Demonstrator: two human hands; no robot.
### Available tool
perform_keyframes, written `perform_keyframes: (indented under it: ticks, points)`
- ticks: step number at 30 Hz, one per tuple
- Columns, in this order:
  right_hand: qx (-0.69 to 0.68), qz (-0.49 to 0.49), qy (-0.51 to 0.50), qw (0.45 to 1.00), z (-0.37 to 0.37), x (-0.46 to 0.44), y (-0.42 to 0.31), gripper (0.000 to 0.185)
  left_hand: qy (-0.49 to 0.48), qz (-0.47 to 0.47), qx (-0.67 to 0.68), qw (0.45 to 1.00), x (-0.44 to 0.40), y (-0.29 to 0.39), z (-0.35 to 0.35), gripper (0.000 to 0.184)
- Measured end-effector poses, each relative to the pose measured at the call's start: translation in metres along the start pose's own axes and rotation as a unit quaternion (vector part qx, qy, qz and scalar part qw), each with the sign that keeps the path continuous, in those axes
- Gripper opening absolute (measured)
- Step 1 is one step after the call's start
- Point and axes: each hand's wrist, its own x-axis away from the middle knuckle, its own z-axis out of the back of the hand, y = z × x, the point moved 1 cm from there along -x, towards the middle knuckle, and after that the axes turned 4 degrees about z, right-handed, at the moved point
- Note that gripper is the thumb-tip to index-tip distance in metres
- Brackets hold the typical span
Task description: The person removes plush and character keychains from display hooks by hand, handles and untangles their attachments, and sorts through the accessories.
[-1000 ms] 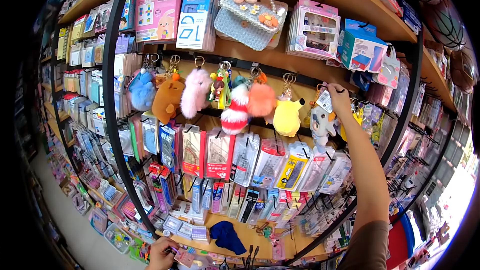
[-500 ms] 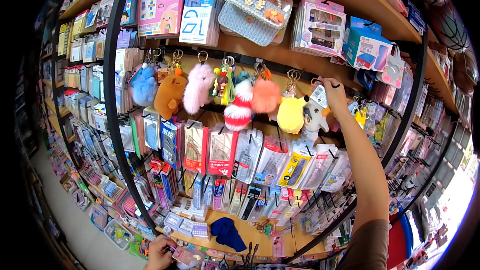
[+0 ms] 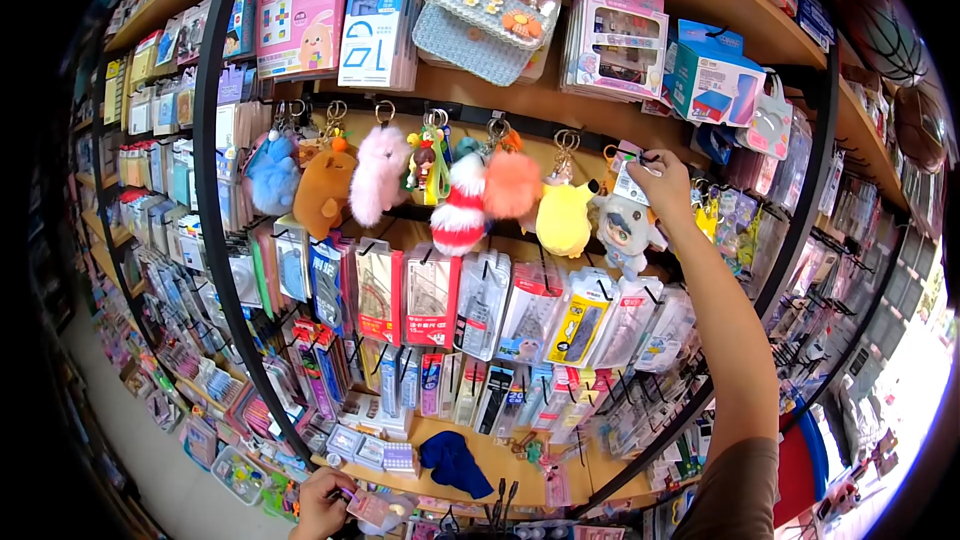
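High on the right of the rack, my right hand [image 3: 662, 184] pinches the white label tag [image 3: 629, 183] at the top of a grey plush doll keychain [image 3: 624, 230]. The doll hangs below my fingers, its face toward me. Close by on the left is a yellow plush keychain [image 3: 564, 220] on a gold ring. Low at the bottom left, my left hand [image 3: 324, 503] is closed on the edge of a small pink packaged item [image 3: 376, 509], whose exact kind I cannot make out.
More plush keychains hang to the left, among them an orange pompom [image 3: 512, 186] and a brown plush [image 3: 324, 190]. Packaged rulers [image 3: 430, 295] hang below on protruding hooks. A blue cloth [image 3: 455, 463] lies on the lower shelf. Black uprights [image 3: 207, 140] frame the rack.
The grey plush doll has turned so that its face shows more fully. The rack has shifted slightly left in view. My left hand keeps its hold on the pink packaged item.
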Motion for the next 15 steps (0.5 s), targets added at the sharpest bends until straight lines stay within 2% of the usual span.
perform_keyframes:
  ticks: [4, 7, 11, 15]
  points:
    - [-0.047, 0.005, 0.006, 0.999, 0.003, 0.012, -0.028, 0.043, 0.008, -0.011, -0.015, 1.000, -0.001, 0.007, 0.000, 0.015]
    - [-0.144, -0.033, -0.039, 0.988, 0.017, 0.023, -0.052, 0.037, 0.011, -0.014, -0.012, 1.000, 0.001, 0.006, 0.000, 0.015]
    - [-0.218, -0.054, -0.064, 0.972, 0.036, 0.025, -0.047, 0.029, 0.007, -0.015, -0.006, 1.000, 0.004, 0.006, -0.001, 0.015]
    - [-0.279, -0.086, -0.044, 0.955, 0.044, 0.035, -0.051, 0.028, -0.001, -0.016, 0.011, 1.000, 0.003, 0.008, -0.001, 0.016]
